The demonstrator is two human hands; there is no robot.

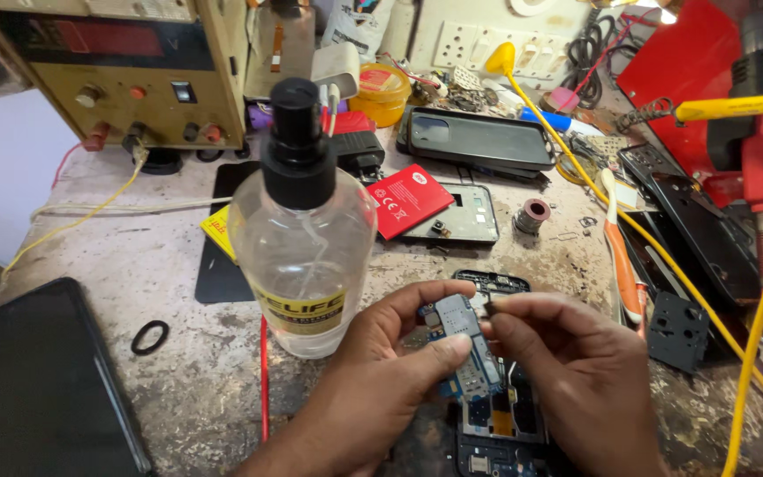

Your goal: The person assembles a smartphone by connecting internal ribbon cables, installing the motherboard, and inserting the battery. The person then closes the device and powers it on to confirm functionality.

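Note:
My left hand (377,380) holds a small blue phone circuit board (463,349) between thumb and fingers, just above an opened phone frame (494,424) lying on the bench. My right hand (571,371) pinches a tiny dark part (490,306) at the board's top edge with thumb and forefinger. Both hands meet near the bottom centre of the head view. Much of the board and the phone frame is hidden behind my fingers.
A clear spray bottle with a black pump (302,221) stands just left of my hands. A power supply (125,71) sits at the back left, a dark tablet (37,389) at the lower left. Phone cases, a red battery (408,199), a solder spool (533,215) and yellow cables (664,265) crowd the right.

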